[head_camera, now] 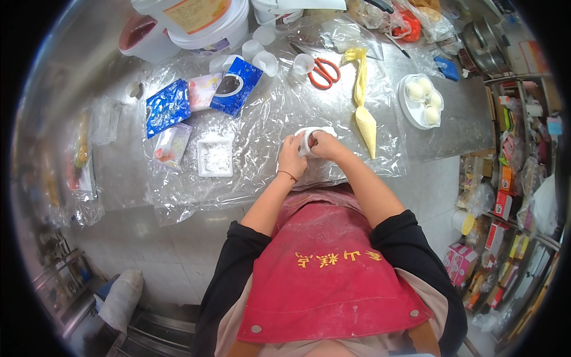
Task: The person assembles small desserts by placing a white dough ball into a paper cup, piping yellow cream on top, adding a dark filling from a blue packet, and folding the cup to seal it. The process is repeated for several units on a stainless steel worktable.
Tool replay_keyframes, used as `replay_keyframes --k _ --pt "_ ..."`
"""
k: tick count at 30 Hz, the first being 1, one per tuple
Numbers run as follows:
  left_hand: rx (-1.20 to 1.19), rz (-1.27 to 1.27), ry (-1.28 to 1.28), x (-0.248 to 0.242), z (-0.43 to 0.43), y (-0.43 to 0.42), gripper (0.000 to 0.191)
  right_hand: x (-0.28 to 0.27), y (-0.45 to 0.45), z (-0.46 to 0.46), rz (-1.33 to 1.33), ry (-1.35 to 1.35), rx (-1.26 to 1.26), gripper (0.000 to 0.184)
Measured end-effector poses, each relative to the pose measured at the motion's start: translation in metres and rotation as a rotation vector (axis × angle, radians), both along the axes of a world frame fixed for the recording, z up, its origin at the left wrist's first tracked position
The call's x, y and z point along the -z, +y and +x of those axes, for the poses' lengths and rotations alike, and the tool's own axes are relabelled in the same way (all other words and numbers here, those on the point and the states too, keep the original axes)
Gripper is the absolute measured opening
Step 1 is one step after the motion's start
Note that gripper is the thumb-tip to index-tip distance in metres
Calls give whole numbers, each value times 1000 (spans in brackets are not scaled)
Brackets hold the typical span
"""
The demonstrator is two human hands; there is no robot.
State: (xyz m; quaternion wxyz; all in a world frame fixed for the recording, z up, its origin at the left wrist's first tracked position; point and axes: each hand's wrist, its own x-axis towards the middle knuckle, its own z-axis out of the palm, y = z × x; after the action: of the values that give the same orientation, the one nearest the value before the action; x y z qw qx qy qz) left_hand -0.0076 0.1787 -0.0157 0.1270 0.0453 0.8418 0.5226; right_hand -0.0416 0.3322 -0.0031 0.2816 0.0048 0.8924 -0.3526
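Near the table's front edge, my left hand (292, 155) is curled round the left side of a small white ring-shaped or cup-like thing (306, 142); its exact kind cannot be told. The fingers of my right hand (325, 145) reach into its opening from the right. White material shows behind and beneath both hands. To the right lies a piping bag (366, 125) of pale yellow filling, its top twisted. Red-handled scissors (324, 73) lie beyond my hands, beside a paper cup liner (304, 64). A square white tray (215, 156) holding white powder stands to the left.
Clear plastic sheeting (263, 178) covers much of the metal table (464, 116). Blue packets (168, 108) lie at the left, and white tubs (205, 26) stand at the back. A white plate (408, 109) with several round white pieces is at the right. Packed shelves (499, 214) stand farther right.
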Motion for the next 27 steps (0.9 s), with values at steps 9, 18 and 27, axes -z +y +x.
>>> replay_keyframes --k 9,18,27 --pt "-112 -83 299 -10 -38 8 33 -8 -8 6 120 131 -247 19" --pt "449 -459 24 -14 -89 51 27 -10 -10 14 90 345 -318 18" --pt "352 -566 -1 -3 -98 56 27 -37 11 11 21 117 -243 21"
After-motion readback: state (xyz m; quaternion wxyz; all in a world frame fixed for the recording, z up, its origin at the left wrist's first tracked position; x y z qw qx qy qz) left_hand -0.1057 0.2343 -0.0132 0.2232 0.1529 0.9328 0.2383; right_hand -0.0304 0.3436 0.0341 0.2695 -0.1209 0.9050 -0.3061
